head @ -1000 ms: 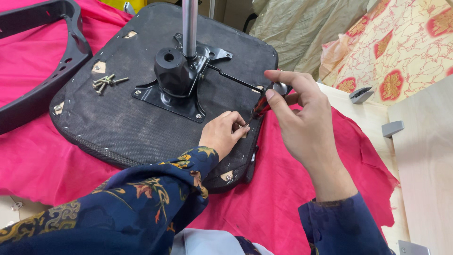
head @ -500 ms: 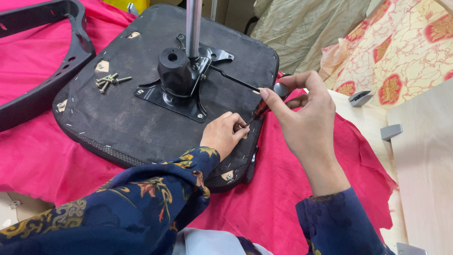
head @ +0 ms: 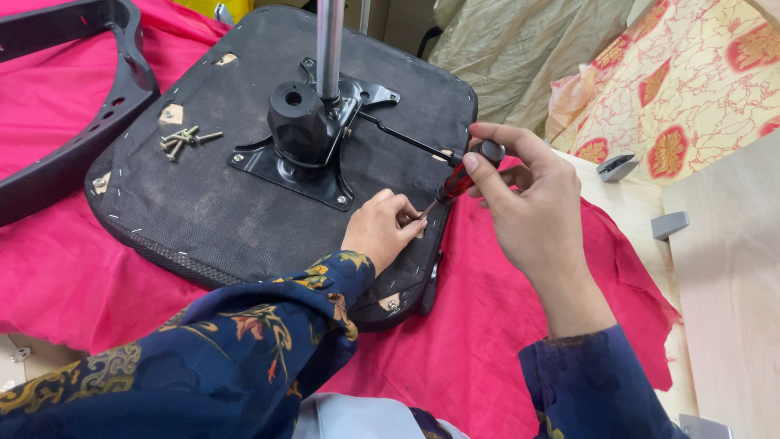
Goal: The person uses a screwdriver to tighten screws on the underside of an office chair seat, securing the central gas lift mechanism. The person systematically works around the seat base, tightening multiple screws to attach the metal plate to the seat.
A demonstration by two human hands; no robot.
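Observation:
An upturned black chair seat lies on a pink cloth, with a black metal mechanism plate and a silver gas-lift post bolted at its middle. My right hand grips a red-and-black screwdriver by the handle, tip angled down at the seat's near right edge. My left hand rests on the seat there, fingers pinched around the screwdriver tip; the screw itself is hidden. Several loose screws lie on the seat at upper left.
A black curved chair armrest lies on the cloth at far left. Light wooden panels with grey brackets stand to the right. Patterned yellow-and-red fabric and beige fabric are bundled behind.
My right hand has shifted slightly on the screwdriver handle, which has tilted a little more upright. My left hand stays at the tip.

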